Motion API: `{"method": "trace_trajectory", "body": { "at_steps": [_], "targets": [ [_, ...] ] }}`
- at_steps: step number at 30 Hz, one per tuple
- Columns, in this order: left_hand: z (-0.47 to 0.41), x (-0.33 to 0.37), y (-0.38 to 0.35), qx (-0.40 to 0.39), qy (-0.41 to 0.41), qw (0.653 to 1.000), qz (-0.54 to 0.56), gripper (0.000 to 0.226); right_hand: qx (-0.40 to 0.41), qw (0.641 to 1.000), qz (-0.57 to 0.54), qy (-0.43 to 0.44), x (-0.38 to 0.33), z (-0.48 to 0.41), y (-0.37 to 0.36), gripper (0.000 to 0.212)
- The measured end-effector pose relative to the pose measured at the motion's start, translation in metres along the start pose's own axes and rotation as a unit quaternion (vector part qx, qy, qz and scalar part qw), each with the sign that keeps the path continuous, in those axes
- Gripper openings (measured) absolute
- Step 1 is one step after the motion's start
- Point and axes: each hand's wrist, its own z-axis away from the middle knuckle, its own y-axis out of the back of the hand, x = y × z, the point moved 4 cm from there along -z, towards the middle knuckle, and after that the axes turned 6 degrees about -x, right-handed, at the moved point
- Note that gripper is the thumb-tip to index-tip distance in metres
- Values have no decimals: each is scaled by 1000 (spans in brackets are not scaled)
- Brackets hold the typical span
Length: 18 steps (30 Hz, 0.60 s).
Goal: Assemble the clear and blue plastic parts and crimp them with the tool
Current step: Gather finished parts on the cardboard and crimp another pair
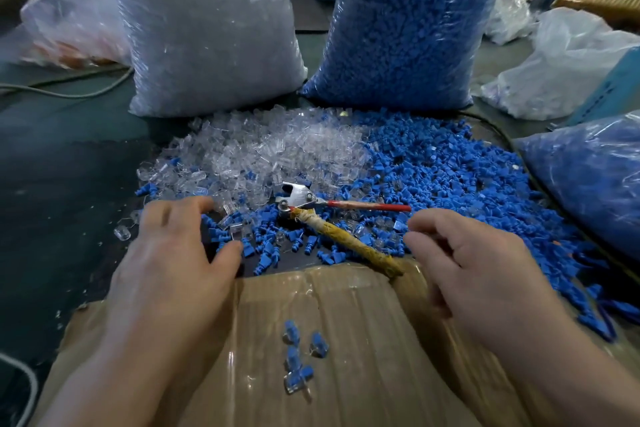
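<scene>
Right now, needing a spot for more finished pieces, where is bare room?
Bare: the cardboard box top around the finished pieces, and the dark table left of the clear pile. Crowded: beyond the box, where clear pile, blue pile and tool cover the table.

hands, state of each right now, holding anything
left hand: open, fingers spread, holding nothing
right hand: open, loosely curled, nothing seen in it

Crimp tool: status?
Left hand open, near clear parts. Right hand curled, hold unclear. Tool lies untouched between them. Nothing blocking it.
</scene>
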Motion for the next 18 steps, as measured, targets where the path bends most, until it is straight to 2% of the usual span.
{"method": "trace_trajectory", "body": {
  "at_steps": [1, 3, 6, 9, 11, 13, 15, 18],
  "targets": [
    [-2, -1, -3, -20, 11, 999, -30, 57, -42, 995, -84, -17, -5, -1, -5, 12],
    [-2, 2, -9, -60, 1, 996, -72, 62, -120, 956, -260, -62, -17, -6, -18, 15],
    [-2, 10, -15, -79, -38, 994, -66, 53, -187, 852, -473, -124, -31, -17, -36, 16],
    [-6, 13, -20, -78, -77, 993, -51, 39, -218, 751, -603, -155, -45, -29, -48, 20],
    [-7, 15, -22, -69, -103, 991, -40, 28, -238, 709, -650, -135, -55, -34, -54, 14],
    [-7, 17, -23, -57, -125, 990, -20, 19, -257, 704, -652, -118, -59, -36, -61, 19],
    [-8, 18, -22, -44, -137, 990, -4, 12, -263, 725, -628, -107, -58, -36, -69, 27],
    [-8, 17, -22, -37, -140, 989, -3, 12, -270, 751, -596, -89, -55, -37, -74, 24]
  ]
}}
